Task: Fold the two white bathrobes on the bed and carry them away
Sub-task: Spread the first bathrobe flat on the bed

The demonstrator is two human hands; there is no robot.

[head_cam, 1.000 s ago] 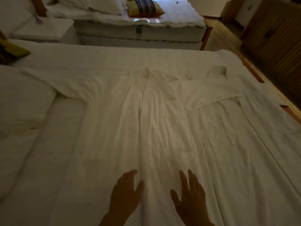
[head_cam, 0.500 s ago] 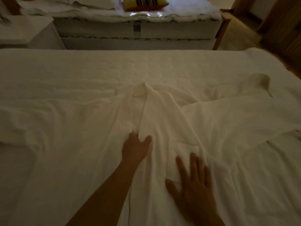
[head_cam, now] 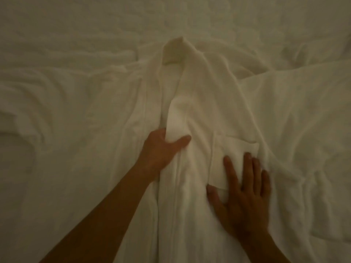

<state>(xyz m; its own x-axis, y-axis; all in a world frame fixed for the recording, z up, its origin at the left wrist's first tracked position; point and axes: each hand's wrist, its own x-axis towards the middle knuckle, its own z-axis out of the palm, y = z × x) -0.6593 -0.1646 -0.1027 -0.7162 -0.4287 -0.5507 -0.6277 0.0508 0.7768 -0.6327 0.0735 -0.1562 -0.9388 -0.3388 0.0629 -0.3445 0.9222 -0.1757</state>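
Observation:
A white bathrobe [head_cam: 199, 95] lies spread front-up on the bed, its collar [head_cam: 176, 48] pointing away from me. My left hand [head_cam: 161, 149] grips the robe's front lapel edge at chest height, fingers and thumb closed around a fold of it. My right hand [head_cam: 245, 190] rests flat, fingers spread, on the robe's chest pocket [head_cam: 233, 149]. The second white bathrobe [head_cam: 296, 114] lies to the right, partly overlapped, its sleeve reaching toward the first one. In the dim light the robes' outer edges are hard to tell from the sheet.
The white bed sheet [head_cam: 66, 25] fills the whole view around both robes, wrinkled at the left and far side. The first robe's left sleeve [head_cam: 47, 95] stretches out to the left edge.
The camera has leaned in closer over the robe. My left hand has closed on the lapel and bunched it upward. My right hand stays flat on the pocket.

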